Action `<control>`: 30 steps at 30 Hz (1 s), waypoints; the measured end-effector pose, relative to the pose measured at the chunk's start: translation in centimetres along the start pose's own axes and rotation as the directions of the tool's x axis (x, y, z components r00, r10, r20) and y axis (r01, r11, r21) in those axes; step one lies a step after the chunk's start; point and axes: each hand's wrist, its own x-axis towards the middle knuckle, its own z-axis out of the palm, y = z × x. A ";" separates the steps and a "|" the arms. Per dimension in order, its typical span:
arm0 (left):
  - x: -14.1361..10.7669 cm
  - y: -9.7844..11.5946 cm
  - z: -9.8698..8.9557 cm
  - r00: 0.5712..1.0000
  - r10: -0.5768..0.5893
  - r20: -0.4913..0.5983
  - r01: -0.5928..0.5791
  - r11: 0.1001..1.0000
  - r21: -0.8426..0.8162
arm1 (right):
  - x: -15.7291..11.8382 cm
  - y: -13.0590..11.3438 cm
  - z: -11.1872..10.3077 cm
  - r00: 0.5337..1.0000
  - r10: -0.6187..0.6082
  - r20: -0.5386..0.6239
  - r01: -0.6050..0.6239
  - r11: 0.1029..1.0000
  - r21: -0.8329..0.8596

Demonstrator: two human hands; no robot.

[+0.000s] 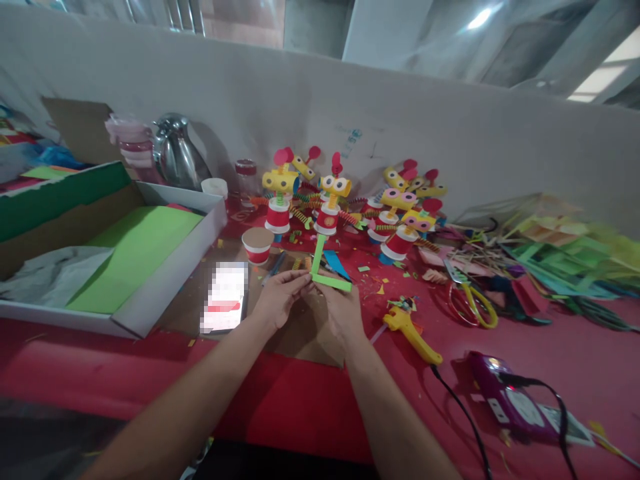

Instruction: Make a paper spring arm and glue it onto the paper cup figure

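Observation:
Two bright green paper strips [331, 283] meet at a right angle in front of me, one pointing away and one to the right. My left hand [283, 297] pinches them at the corner with its fingertips. My right hand [343, 308] is closed beneath the strip on the right, its fingers partly hidden. Under both hands lies a brown cardboard sheet [310, 340]. A paper cup [258, 253] with a red band and a brown top stands just beyond my left hand. Left of that hand is a phone [225, 297] with a lit, blurred screen.
Several paper-cup figures [329, 217] stand along the wall. A yellow glue gun [413, 337] with a black cord lies at right, near yellow-handled scissors [475, 300] and a purple box [510, 397]. An open box [185, 267] with green paper fills the left. Scraps litter the red table [305, 400].

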 end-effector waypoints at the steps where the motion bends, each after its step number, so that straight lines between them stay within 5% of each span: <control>1: 0.0 0.0 0.0 1.000 0.011 -0.006 -0.011 1.000 -0.007 | 0.0 0.0 0.1 1.000 -0.010 -0.005 0.010 1.000 -0.009; 6: -0.1 0.1 0.4 0.996 0.054 -0.069 -0.056 0.998 -0.026 | 0.0 0.0 0.6 0.996 -0.041 0.080 0.041 0.999 0.001; 14: -0.4 -0.2 0.7 0.998 0.034 -0.045 -0.038 0.996 -0.079 | -0.2 0.1 0.7 0.999 -0.036 -0.030 0.037 0.999 0.026; 23: -0.3 -0.4 0.0 0.999 0.037 -0.032 -0.036 0.998 0.044 | -0.3 0.2 0.0 0.996 -0.064 -0.058 0.050 0.973 -0.224; 30: -0.5 0.1 0.2 0.998 0.058 0.016 -0.059 0.990 0.125 | 0.2 -0.2 -0.7 0.994 -0.079 0.071 0.101 0.908 -0.407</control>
